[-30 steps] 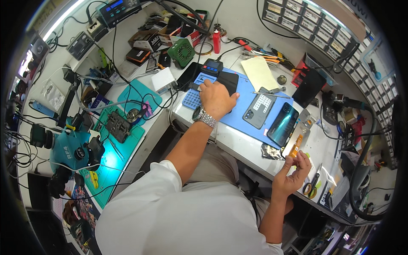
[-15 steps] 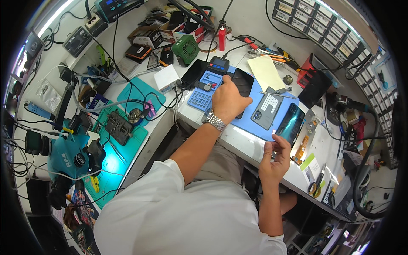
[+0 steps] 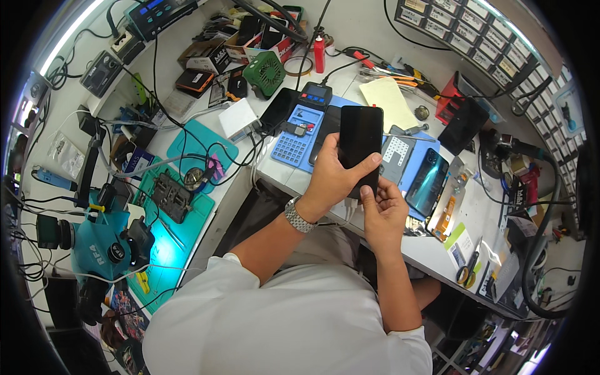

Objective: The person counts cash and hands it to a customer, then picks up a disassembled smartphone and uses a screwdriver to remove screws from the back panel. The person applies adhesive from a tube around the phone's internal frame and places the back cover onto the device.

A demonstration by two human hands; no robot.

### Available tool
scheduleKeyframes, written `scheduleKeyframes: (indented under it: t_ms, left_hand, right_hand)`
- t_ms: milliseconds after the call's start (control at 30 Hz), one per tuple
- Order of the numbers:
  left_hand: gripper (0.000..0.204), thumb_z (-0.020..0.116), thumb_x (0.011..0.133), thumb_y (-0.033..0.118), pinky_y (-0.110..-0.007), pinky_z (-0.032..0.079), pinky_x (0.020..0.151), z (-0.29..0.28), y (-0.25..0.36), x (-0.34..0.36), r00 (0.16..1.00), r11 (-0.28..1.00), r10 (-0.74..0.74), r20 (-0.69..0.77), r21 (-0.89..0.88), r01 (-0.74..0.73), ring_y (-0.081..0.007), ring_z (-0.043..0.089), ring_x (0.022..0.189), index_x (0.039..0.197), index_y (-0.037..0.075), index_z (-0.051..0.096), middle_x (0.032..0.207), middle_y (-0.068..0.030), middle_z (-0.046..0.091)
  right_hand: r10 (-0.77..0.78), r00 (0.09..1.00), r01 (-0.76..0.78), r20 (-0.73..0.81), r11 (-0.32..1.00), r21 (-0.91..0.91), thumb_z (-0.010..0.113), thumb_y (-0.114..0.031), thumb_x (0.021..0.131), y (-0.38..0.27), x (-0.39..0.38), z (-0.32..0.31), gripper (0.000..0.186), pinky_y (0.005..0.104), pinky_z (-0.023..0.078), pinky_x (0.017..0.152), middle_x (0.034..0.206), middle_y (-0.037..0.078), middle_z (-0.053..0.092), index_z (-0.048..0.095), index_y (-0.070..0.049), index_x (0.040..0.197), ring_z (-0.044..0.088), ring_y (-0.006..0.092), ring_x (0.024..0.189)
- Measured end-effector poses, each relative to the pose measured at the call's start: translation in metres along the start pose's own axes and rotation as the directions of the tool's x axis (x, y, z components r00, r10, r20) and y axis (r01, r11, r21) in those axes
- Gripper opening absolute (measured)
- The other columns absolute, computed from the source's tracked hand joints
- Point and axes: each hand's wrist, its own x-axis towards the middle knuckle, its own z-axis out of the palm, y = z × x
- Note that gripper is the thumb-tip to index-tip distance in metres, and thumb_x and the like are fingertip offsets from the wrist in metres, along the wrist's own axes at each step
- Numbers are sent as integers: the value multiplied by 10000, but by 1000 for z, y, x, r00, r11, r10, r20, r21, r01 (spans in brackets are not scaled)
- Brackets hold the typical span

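Observation:
A black smartphone (image 3: 361,134) is raised over the front of the bench, its dark screen facing up. My left hand (image 3: 337,172), with a metal watch at the wrist, wraps round its left side, the thumb across the lower screen. At the phone's bottom end, my right hand (image 3: 384,215) is closed, thumb and fingers against the lower corner. A white cable (image 3: 351,203) shows just below the phone. Behind it on the blue mat (image 3: 409,175) lie a dark slab (image 3: 325,134), partly covered, and a grey phone back (image 3: 397,156). A glossy teal phone (image 3: 428,178) rests to the right.
Left of the mat stand a blue tray-like device (image 3: 290,147) and a white box (image 3: 239,120). A teal microscope (image 3: 103,240) and a green work mat (image 3: 194,219) occupy the left bench. Scissors (image 3: 467,269) lie at right, under drawer racks (image 3: 462,31).
My left hand has picked the black smartphone up off the mat and drawn it toward me. My right hand has moved left and now touches its lower end. The view has shifted slightly.

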Motion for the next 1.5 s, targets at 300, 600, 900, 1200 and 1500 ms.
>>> scheduleKeyframes:
  t_ms: [300, 600, 900, 1200, 1500]
  left_hand:
    - [865, 355, 1076, 734, -487, 630, 973, -18, 9, 1, 917, 745, -180, 355, -560, 363, -359, 738, 1126, 1429, -26, 570, 1165, -226, 721]
    - [998, 288, 998, 882, -459, 648, 839, -19, 3, 5, 877, 632, -244, 414, -618, 467, -314, 738, 922, 1262, -20, 622, 1064, -188, 704]
    - [1002, 296, 981, 901, -426, 633, 797, -16, 5, 0, 874, 607, -238, 424, -638, 474, -295, 716, 863, 1168, -25, 630, 975, -160, 687]
    - [1098, 272, 979, 893, -516, 598, 973, -24, 2, -5, 817, 463, -94, 568, -702, 541, -399, 719, 1098, 1405, -77, 562, 1145, -234, 689]
    - [1153, 317, 965, 910, -480, 553, 913, -26, 2, -5, 856, 429, -106, 507, -753, 499, -311, 649, 994, 1533, -85, 444, 1155, -190, 652]
  right_hand:
    - [92, 985, -125, 147, 964, 235, 713, -71, 1046, 4, -7, -3, 284, 228, 577, 821, 1110, 108, 762, 645, 82, 1276, 707, 80, 913]
    - [135, 975, -177, 177, 952, 248, 732, -54, 1015, 8, -6, -7, 320, 227, 551, 851, 1093, 75, 773, 655, 75, 1297, 704, 68, 911]
    - [145, 980, -169, 133, 966, 196, 725, -37, 1016, 6, -12, -2, 334, 226, 558, 818, 1103, 65, 732, 631, 95, 1309, 672, 57, 912]
    - [121, 980, -148, 160, 974, 172, 692, -11, 1037, -7, -26, -1, 287, 274, 544, 960, 1205, 120, 710, 620, 88, 1296, 670, 129, 1107]
    - [86, 974, -120, 211, 981, 154, 672, 30, 1035, -5, -29, -2, 285, 255, 555, 888, 1157, 99, 709, 627, 89, 1311, 666, 95, 1025]
